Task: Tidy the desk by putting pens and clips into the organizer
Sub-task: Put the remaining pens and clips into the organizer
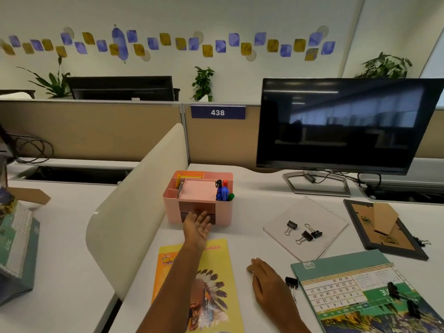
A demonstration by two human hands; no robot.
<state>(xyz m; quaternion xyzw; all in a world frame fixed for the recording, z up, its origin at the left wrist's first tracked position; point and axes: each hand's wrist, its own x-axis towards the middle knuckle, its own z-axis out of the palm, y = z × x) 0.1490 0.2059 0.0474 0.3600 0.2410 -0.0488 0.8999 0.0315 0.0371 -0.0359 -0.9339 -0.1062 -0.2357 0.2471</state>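
A pink organizer (223,212) stands in the middle of the desk, with pens (223,192) upright in its right compartment and yellow and grey items in its left ones. My left hand (198,225) reaches palm up to its front drawers, fingertips at the lower drawer. My right hand (265,276) rests flat on the desk, holding nothing. Three black binder clips (303,230) lie on a white notebook (283,219). Another clip (292,284) lies just right of my right hand. Two more clips (403,299) sit on the calendar (355,275).
A yellow magazine (216,272) lies under my left forearm. A monitor (346,126) stands at the back right, with a picture frame (384,229) face down at the right. A cream divider (129,207) bounds the desk on the left.
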